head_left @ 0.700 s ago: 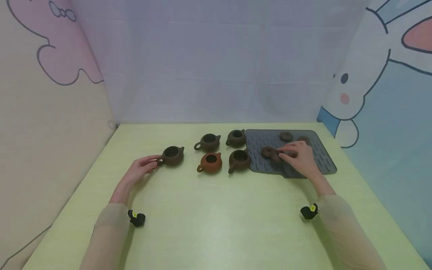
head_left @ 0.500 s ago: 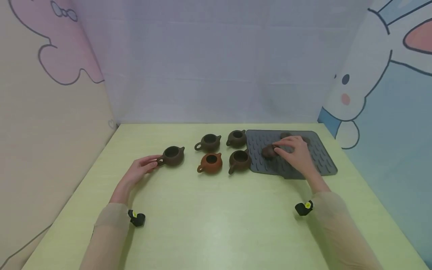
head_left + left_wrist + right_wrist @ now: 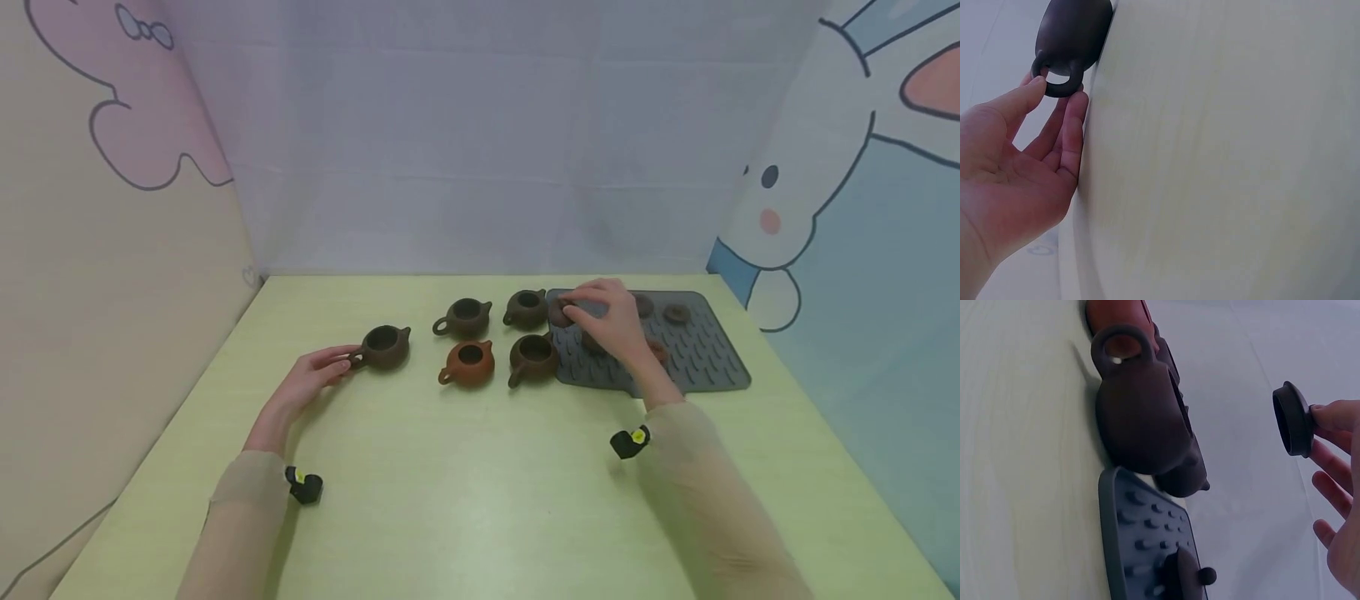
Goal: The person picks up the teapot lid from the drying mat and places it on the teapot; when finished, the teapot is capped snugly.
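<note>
My left hand [image 3: 306, 379] pinches the ring handle of a dark brown teapot [image 3: 384, 348] that stands without a lid at the left of the group. In the left wrist view, thumb and fingers meet at that handle [image 3: 1060, 89]. My right hand [image 3: 611, 321] pinches a dark teapot lid [image 3: 1294, 419] by its knob, with the lid's hollow underside facing away from the palm. In the head view this lid overlaps the left edge of the grey mat [image 3: 705, 358], close to the back right teapot [image 3: 527, 308].
More lidless teapots stand between the hands: a reddish one [image 3: 468, 367], a dark one [image 3: 465, 318] behind it and another dark one [image 3: 534, 358] by the mat. Several lids lie on the ridged mat, among them a round lid [image 3: 677, 314] at its right.
My right hand has moved left and farther back, carrying the lid from over the mat's middle to its left edge. My left hand has kept its place at the teapot's handle.
</note>
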The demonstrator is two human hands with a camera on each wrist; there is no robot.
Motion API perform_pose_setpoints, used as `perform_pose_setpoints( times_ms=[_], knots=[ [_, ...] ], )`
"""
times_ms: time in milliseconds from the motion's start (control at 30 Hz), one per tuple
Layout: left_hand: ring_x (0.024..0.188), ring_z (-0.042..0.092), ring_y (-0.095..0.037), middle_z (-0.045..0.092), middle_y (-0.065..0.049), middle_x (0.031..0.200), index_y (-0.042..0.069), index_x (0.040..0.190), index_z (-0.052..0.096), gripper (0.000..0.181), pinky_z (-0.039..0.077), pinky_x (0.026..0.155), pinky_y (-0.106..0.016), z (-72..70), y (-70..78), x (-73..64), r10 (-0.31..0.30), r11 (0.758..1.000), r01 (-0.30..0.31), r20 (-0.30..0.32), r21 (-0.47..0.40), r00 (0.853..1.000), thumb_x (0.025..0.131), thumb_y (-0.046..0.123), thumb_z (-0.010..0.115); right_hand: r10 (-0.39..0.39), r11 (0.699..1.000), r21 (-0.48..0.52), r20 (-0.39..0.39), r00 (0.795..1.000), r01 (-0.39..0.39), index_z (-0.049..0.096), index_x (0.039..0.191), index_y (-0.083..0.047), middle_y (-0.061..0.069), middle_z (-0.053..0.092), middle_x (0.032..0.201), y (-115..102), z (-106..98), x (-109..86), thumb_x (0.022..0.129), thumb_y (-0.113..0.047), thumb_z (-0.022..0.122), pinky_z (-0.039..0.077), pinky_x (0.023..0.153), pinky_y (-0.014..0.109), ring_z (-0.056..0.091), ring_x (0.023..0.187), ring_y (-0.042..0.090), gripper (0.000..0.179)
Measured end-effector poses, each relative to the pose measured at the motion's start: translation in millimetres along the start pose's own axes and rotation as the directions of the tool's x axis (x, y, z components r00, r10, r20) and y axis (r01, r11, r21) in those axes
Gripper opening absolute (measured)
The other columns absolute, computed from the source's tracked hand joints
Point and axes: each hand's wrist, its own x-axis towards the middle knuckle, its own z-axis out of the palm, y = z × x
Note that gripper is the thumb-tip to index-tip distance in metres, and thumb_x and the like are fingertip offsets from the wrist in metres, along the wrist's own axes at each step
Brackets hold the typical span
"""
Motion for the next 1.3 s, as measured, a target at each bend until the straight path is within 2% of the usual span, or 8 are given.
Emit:
perform_pose_setpoints(
  times_ms=[233, 300, 433, 700, 1000, 1300],
  knots=[
    [0.104, 0.062, 0.004, 0.047, -0.024, 0.149, 0.005, 0.146, 0.047, 0.047, 0.050, 0.089, -0.015, 5.4, 1.2, -1.4, 0.010, 1.000, -0.010, 0.009, -0.002, 1.000, 0.103, 0.023, 0.054, 0.024, 0.997, 0.071, -0.006, 1.000, -0.024, 0.077, 0.106, -0.009, 0.016, 0.069, 0.110, -21, 24, 16.8, 0.088, -0.016, 0.074, 0.039, 0.099, 0.053, 0.054, 0.110, 0.033, 0.020],
    [0.104, 0.061, 0.005, 0.047, -0.023, 0.149, 0.006, 0.145, 0.048, 0.046, 0.050, 0.089, -0.014, 7.2, 1.5, -1.7, -0.003, 1.000, 0.003, 0.007, -0.002, 1.000, 0.103, 0.022, 0.054, 0.035, 0.996, 0.085, -0.001, 0.999, -0.035, 0.077, 0.106, -0.010, 0.016, 0.070, 0.110, -26, 31, 20.8, 0.088, -0.018, 0.074, 0.039, 0.100, 0.052, 0.054, 0.112, 0.032, 0.020],
    [0.104, 0.061, 0.005, 0.048, -0.023, 0.149, 0.006, 0.145, 0.048, 0.046, 0.050, 0.090, -0.014, 8.3, 0.4, 0.0, -0.012, 1.000, 0.012, 0.015, -0.001, 1.000, 0.103, 0.021, 0.054, 0.019, 0.995, 0.099, -0.003, 1.000, -0.019, 0.078, 0.106, -0.011, 0.014, 0.071, 0.109, -35, 48, 28.5, 0.087, -0.018, 0.074, 0.041, 0.095, 0.050, 0.055, 0.110, 0.030, 0.020],
    [0.103, 0.061, 0.007, 0.048, -0.023, 0.149, 0.006, 0.145, 0.048, 0.046, 0.049, 0.089, -0.013, 5.2, -1.6, 2.2, -0.017, 1.000, 0.017, 0.028, -0.016, 0.999, 0.102, 0.022, 0.055, -0.049, 0.987, 0.153, -0.014, 0.999, 0.051, 0.078, 0.105, -0.011, 0.013, 0.073, 0.106, -57, 86, 47.3, 0.087, -0.018, 0.075, 0.040, 0.100, 0.047, 0.057, 0.109, 0.028, 0.020],
    [0.102, 0.062, 0.006, 0.048, -0.023, 0.148, 0.006, 0.145, 0.048, 0.047, 0.050, 0.089, -0.014, 3.4, -0.1, 3.2, -0.012, 1.000, 0.013, 0.031, -0.023, 0.999, 0.102, 0.022, 0.056, -0.055, 0.977, 0.207, 0.004, 0.999, 0.053, 0.079, 0.104, -0.013, 0.009, 0.072, 0.104, -81, 135, 66.1, 0.086, -0.020, 0.076, 0.041, 0.098, 0.041, 0.056, 0.110, 0.025, 0.019],
    [0.103, 0.063, 0.004, 0.053, -0.017, 0.145, 0.006, 0.146, 0.047, 0.047, 0.051, 0.090, -0.014, -2.4, 2.0, 1.0, -0.030, 0.999, 0.031, 0.027, -0.029, 0.999, 0.102, 0.020, 0.056, -0.024, 0.967, 0.253, 0.021, 0.999, 0.018, 0.078, 0.106, -0.013, 0.007, 0.071, 0.107, -97, 178, 71.3, 0.089, -0.020, 0.074, 0.042, 0.099, 0.041, 0.055, 0.111, 0.022, 0.019]
  ],
)
